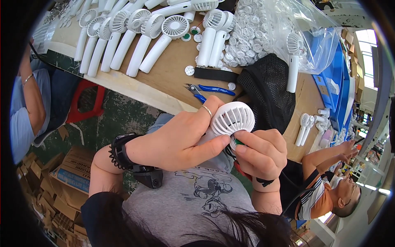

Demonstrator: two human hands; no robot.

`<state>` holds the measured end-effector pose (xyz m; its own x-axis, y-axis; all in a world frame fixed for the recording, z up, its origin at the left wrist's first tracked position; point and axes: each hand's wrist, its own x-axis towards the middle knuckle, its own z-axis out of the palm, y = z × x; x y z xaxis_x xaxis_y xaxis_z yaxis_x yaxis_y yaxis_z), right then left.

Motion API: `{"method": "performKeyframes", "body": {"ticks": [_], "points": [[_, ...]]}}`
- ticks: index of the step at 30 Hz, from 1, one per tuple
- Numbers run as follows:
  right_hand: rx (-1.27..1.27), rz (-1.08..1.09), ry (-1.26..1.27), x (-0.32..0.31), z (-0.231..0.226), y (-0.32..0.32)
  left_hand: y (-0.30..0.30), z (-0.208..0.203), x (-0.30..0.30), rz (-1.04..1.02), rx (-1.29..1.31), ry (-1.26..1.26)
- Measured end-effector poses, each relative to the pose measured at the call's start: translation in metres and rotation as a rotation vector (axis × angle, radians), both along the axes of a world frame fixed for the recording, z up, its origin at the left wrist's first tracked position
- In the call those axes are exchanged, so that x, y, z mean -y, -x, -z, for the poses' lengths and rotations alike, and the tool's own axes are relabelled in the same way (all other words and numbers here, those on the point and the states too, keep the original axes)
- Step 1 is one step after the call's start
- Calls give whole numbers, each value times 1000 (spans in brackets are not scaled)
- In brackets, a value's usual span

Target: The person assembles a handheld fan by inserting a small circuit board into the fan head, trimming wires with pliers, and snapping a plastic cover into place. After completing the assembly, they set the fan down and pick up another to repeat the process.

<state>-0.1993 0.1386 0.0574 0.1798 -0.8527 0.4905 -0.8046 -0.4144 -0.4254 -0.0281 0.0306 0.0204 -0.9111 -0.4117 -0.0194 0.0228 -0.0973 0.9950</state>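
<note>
In front of my chest, my left hand (pixel 181 142) is closed around a white handheld fan (pixel 233 117), its slatted round head tilted upward. The fan's handle is mostly hidden by that hand. My right hand (pixel 263 154) pinches a small disc with a green face (pixel 237 142) against the near edge of the fan head. Fingers cover most of this disc, so I cannot tell whether it is seated in the fan. Just beyond the hands, blue-handled nippers (pixel 216 89) lie on the table (pixel 164 88).
Several white fans (pixel 148 45) lie in a row at far left. A heap of small white discs (pixel 251 37) spills near a clear plastic bag (pixel 310 45). Black mesh fabric (pixel 267 86) and a black strap (pixel 216 75) lie nearer. Co-workers sit at left and right.
</note>
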Motion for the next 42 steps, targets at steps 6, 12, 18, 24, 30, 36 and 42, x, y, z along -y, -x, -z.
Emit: {"method": "performKeyframes", "body": {"ticks": [6,12,18,24,30,36,42], "points": [[32,21,-24,2,-2,-2,0,-1,0,39,35,-30],[123,16,70,2,1,-3,0,-1,0,53,-21,-46],[128,-51,59,-3,-1,1,-2,-2,0,69,-58,-25],[133,-56,28,-5,-9,0,-3,-7,0,80,-77,-28],[139,-74,45,-5,-8,2,-2,-9,0,70,-103,-30],[237,-41,19,-3,-6,4,0,-7,0,51,-113,-15],[322,-4,53,-4,0,-1,-3,-10,-4,-11,-70,74]]}}
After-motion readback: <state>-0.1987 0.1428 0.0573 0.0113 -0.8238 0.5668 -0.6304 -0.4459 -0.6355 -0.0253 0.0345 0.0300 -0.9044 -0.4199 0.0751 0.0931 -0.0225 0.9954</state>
